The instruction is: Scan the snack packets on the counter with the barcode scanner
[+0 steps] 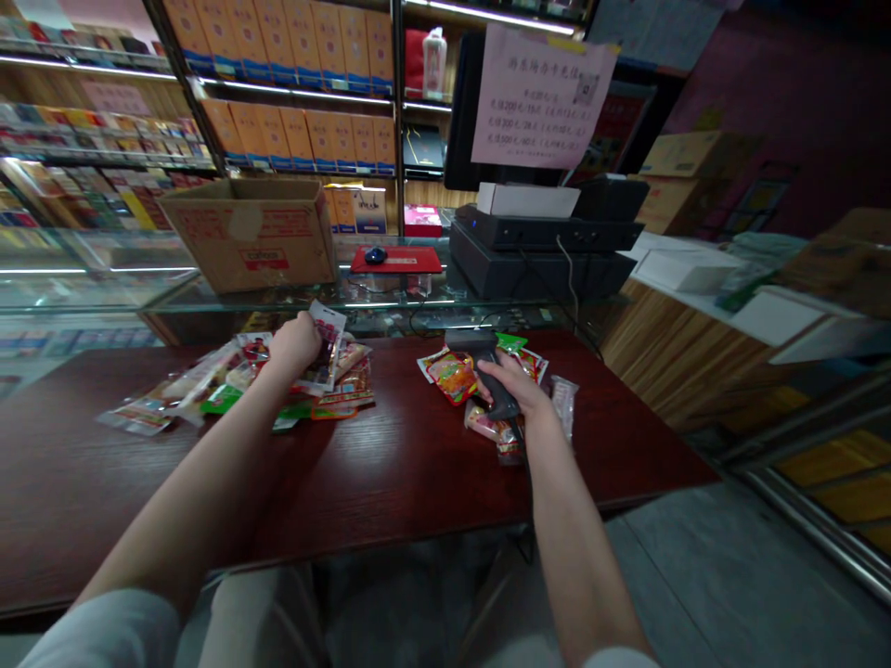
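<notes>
Over the left pile of snack packets (226, 376), my left hand (296, 343) is closed on a snack packet (329, 339) with a pale top edge and dark red contents. Its fingertips are partly hidden behind the hand. My right hand (511, 382) wraps around the grip of a black barcode scanner (480, 345), whose head points to the left. Beneath and around the scanner lies a second group of packets, among them a red and orange packet (451, 373) and a clear-wrapped packet (563, 401). The scanner's cable runs down past the table edge.
Behind the dark red table (390, 464) stands a glass counter with an open cardboard box (257, 237), a computer mouse (376, 254) on a red mat and a black cash register (543, 264). A paper notice (543, 97) hangs on the monitor. Stocked shelves line the back.
</notes>
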Action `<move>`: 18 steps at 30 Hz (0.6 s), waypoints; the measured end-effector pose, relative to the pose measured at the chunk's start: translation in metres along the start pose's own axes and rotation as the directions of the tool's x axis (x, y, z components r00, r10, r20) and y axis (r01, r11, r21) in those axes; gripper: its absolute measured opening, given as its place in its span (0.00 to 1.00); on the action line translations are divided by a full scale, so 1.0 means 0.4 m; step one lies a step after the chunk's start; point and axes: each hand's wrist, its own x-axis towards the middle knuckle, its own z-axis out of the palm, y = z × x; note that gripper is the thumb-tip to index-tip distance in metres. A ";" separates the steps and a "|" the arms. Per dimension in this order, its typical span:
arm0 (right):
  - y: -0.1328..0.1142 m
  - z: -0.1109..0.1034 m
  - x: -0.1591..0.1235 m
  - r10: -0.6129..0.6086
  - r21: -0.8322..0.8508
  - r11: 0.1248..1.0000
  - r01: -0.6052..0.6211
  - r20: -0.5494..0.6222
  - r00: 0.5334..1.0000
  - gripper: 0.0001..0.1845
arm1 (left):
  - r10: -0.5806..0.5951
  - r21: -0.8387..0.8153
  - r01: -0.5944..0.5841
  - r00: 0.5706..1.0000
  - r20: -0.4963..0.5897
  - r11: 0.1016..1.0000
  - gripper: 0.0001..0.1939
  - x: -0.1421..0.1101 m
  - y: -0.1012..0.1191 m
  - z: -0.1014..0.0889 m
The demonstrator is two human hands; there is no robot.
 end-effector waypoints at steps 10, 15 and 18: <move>-0.003 -0.045 0.011 -0.131 0.184 0.970 0.158 -0.149 0.980 0.21 | 0.384 0.052 -0.380 0.910 -0.159 0.923 0.12 -0.069 0.084 0.032; -0.011 -0.052 0.007 -0.139 0.208 0.963 0.173 -0.169 0.976 0.20 | 0.615 -0.263 -0.569 0.775 0.146 0.779 0.18 -0.118 0.276 0.146; -0.015 -0.050 0.003 -0.126 0.220 0.962 0.160 -0.159 0.979 0.20 | 0.599 -0.312 -0.516 0.735 0.317 0.798 0.24 -0.131 0.347 0.233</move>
